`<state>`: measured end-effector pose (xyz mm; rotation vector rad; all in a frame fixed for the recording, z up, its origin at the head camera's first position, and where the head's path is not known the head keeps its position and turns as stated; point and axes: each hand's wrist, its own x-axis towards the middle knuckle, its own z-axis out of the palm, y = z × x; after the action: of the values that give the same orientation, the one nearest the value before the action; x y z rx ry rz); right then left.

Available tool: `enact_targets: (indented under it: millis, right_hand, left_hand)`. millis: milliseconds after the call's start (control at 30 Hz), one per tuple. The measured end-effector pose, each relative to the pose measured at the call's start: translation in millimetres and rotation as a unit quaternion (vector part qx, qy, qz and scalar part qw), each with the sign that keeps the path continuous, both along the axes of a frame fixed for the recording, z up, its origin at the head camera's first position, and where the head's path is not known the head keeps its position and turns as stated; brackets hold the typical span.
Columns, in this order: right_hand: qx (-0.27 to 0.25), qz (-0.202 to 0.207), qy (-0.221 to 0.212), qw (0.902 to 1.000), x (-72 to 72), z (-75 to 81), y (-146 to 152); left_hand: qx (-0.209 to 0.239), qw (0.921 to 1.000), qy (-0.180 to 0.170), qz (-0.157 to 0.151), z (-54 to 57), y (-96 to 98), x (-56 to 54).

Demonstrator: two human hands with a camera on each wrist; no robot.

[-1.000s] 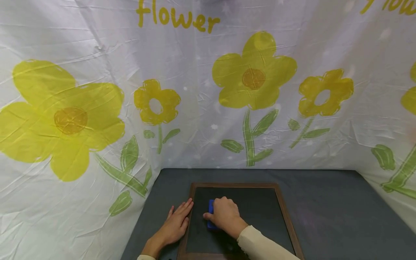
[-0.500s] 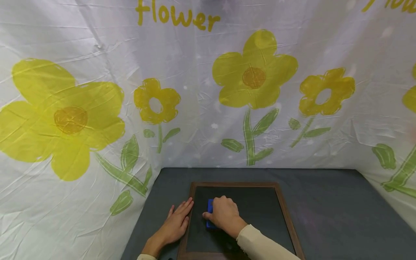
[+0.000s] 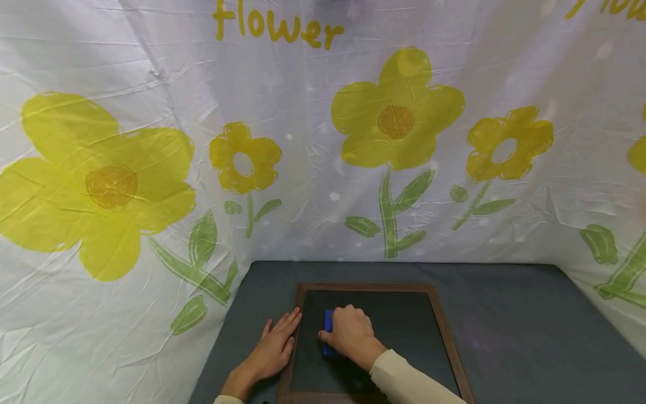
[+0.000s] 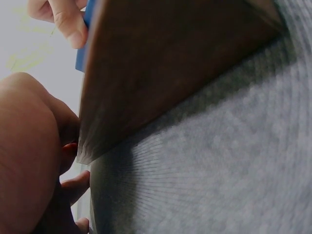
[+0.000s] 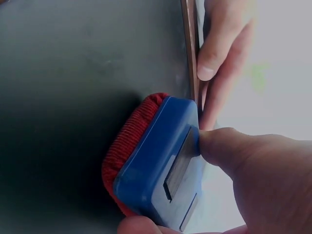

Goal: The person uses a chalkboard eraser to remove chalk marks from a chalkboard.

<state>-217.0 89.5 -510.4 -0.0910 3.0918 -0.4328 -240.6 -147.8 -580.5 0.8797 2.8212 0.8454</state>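
Note:
A chalkboard (image 3: pixel 404 331) with a brown wooden frame (image 3: pixel 368 288) lies on the dark table. Over its left half, my right hand (image 3: pixel 350 334) grips a blue chalkboard eraser (image 5: pixel 163 161), thumb on one long side and fingers on the other. The eraser's red ribbed pad (image 5: pixel 129 141) faces the board; whether all of it touches cannot be told. My left hand (image 3: pixel 272 348) rests along the frame's left edge, fingers extended, the fingertips touching the wood. In the left wrist view, the frame's brown side (image 4: pixel 146 73) stands beside that hand.
Dark grey cloth (image 3: pixel 530 325) covers the table around the board. A white curtain (image 3: pixel 303 224) printed with yellow flowers hangs behind and at both sides. A small dark object shows at the bottom edge, left of the board. Faint pale smudges (image 5: pixel 109 62) mark the board.

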Motion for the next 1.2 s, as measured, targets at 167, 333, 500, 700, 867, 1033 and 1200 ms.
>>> enact_targets:
  millis: [167, 333, 500, 700, 867, 1033, 1200]
  right_hand:
    - [-0.004, -0.004, 0.001, 1.0000, 0.3, -1.1, 6.5]
    - [-0.004, -0.017, -0.003, 0.9999, 2.4, 0.3, 15.0]
    - [0.001, -0.031, -0.008, 0.9995, 5.8, 2.3, 25.5]
    - [0.002, -0.048, -0.017, 0.9987, 10.6, 3.8, 42.9]
    - [-0.001, -0.060, -0.018, 0.9981, 14.3, 3.8, 57.5]
    - [-0.006, -0.072, -0.021, 0.9971, 17.7, 4.0, 72.4]
    - [-0.016, -0.080, -0.027, 0.9963, 21.6, 4.3, 88.3]
  left_hand:
    - [0.013, 0.9999, 0.004, -0.004, -1.6, -0.8, -0.6]
    - [0.034, 0.9989, 0.024, -0.020, -5.8, -3.5, -2.1]
    - [0.035, 0.9990, 0.021, -0.017, -3.9, -2.6, -1.3]
    - [0.015, 0.9999, -0.005, -0.004, -1.1, -0.3, -0.4]
    - [0.032, 0.9995, 0.001, -0.006, -3.7, -0.9, -1.3]
    - [0.043, 0.9988, 0.019, -0.016, -7.6, -2.7, -2.6]
    - [0.036, 0.9991, 0.019, -0.016, -5.4, -2.7, -1.4]
